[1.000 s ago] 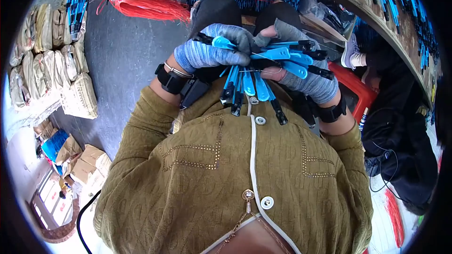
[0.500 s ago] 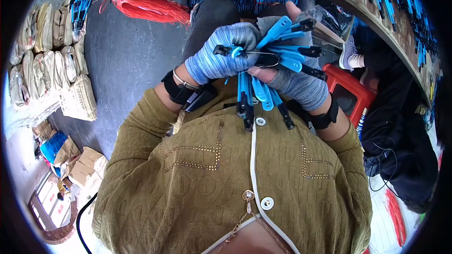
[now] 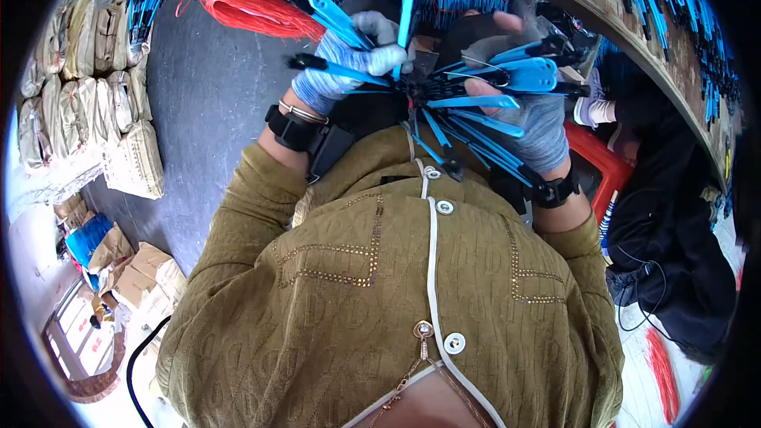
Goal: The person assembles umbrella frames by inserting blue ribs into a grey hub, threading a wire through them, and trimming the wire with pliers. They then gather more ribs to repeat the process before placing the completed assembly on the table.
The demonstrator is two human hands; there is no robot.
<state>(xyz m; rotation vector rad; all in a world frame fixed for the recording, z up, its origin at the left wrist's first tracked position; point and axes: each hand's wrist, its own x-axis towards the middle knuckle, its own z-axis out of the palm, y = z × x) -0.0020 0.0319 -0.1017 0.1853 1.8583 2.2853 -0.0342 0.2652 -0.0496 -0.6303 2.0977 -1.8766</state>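
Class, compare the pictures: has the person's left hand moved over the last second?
Yes. The left hand has risen away from the olive shirt's collar, towards the red bundle, fanning the blue-handled tools apart from the right hand.

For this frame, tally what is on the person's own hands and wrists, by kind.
Gloved hands: 2, left hand and right hand
Black wrist straps: 2, left wrist strap and right wrist strap
Silver bangles: 1, bangle on the left wrist
Fanned bundle of blue-and-black tools held between both hands: 1, pieces too overlapped to count
Total: 6
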